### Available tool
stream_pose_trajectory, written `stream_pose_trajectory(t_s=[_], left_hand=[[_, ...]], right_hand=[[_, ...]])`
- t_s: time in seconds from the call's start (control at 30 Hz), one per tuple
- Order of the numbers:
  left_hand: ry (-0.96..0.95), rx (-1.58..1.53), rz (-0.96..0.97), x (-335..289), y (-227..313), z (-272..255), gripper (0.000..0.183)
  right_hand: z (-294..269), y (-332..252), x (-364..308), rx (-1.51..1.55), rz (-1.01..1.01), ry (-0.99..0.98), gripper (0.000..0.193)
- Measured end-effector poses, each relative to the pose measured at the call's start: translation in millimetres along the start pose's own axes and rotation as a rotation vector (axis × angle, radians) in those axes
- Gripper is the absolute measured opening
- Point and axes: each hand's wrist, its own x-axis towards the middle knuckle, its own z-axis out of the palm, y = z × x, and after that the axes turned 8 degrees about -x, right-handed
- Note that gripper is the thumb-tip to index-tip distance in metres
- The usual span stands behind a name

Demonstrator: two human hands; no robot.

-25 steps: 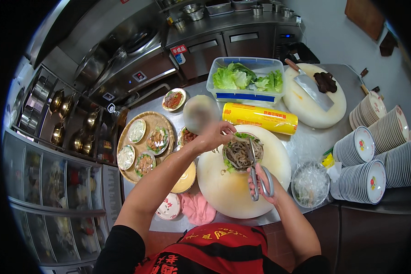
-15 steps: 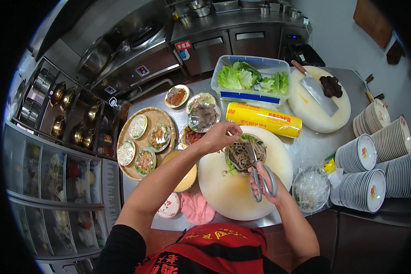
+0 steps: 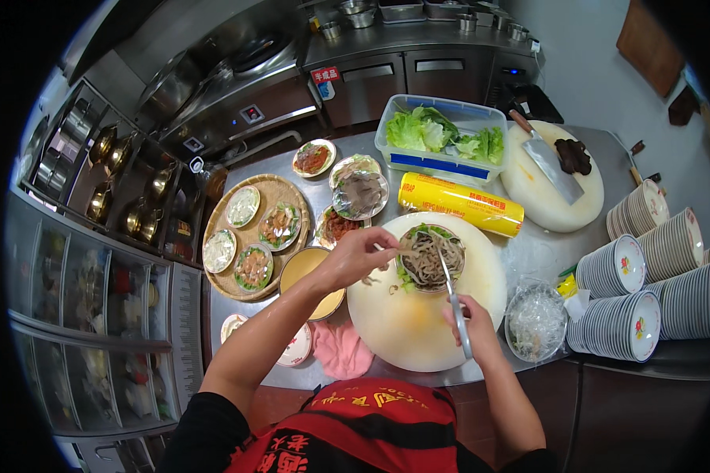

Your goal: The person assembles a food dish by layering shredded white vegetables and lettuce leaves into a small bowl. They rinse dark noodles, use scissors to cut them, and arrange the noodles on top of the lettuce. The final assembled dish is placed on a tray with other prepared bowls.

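Observation:
A bowl of greyish-brown strips (image 3: 427, 266) over green leaves (image 3: 406, 277) stands on a round white cutting board (image 3: 426, 339). At the bowl's left rim my left hand (image 3: 359, 256) is closed, pinching a few of the strips; loose ends hang below its fingers. My right hand (image 3: 475, 319) grips grey-handled scissors (image 3: 459, 319) from the lower right. Their blades reach over the strips, seen nearly edge-on, so how far apart they are is hard to tell.
Film-covered dishes (image 3: 359, 193) and a woven tray (image 3: 213, 213) of plates lie left, with a bowl of yellow liquid (image 3: 296, 272) and pink cloth (image 3: 343, 355). Behind are a yellow wrap box (image 3: 461, 206), a lettuce tub (image 3: 442, 165) and a cleaver (image 3: 552, 165). Stacked bowls (image 3: 607, 268) stand right.
My left hand has drawn left and down from above the bowl, with strips now showing in its fingers. The scissors have turned, and their handles no longer show as two spread loops.

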Motion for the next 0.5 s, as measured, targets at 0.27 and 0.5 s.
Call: stream_pose_trajectory(t_s=[0.27,0.5], left_hand=[[0.246,-0.157,-0.163,-77,-50,-42,0.018],[0.096,-0.359,-0.197,-94,-76,-9,0.019]], right_hand=[[25,36,-53,-0.966,-0.433,-0.029,0.046],[30,41,-35,-1.11,-0.706,0.121,0.046]])
